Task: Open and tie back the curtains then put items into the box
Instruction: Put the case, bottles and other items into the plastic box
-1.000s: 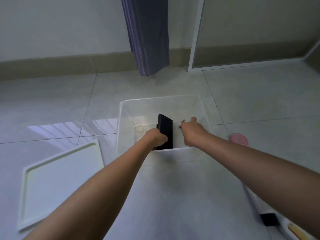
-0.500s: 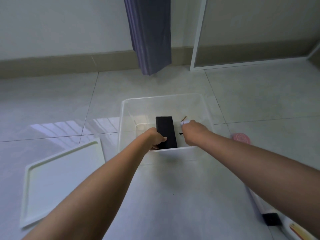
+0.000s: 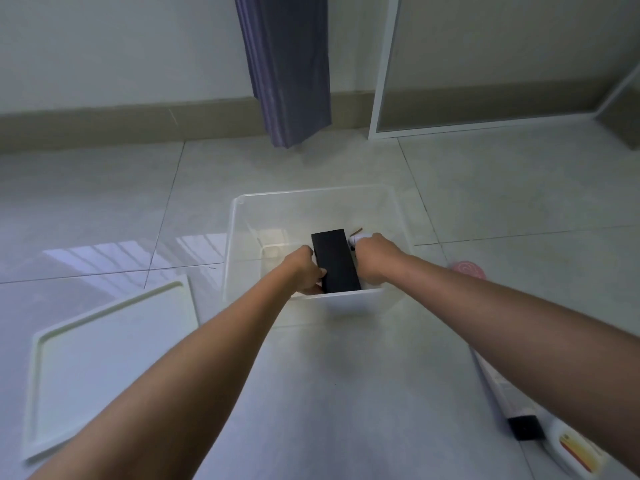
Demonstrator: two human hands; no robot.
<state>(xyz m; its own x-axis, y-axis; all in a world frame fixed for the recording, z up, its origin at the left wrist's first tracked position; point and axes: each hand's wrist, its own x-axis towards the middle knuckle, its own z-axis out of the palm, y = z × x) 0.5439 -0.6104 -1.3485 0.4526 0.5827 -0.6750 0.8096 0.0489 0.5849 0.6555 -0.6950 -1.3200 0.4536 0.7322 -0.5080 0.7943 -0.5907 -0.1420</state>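
Head view: inside the clear box (image 3: pixel 239 237), near its front wall, my left hand (image 3: pixel 304 271) closes on the black case (image 3: pixel 335 261), stiff and smooth, best pinched by its long edges. My right hand (image 3: pixel 375 259) is curled around something small and white (image 3: pixel 355 239).

There was one clear plastic box (image 3: pixel 401 216) on the floor, and one white lid (image 3: pixel 104 344) lay beside it. One flat black item (image 3: pixel 335 261) sat inside the box. Two hands reached in: one left hand (image 3: pixel 304 271) and one right hand (image 3: pixel 375 254). One purple curtain (image 3: pixel 287 71) hung at the wall. One pink round item (image 3: pixel 467 270) lay on the tiles, and two tubes (image 3: pixel 498 386) lay at the lower right.
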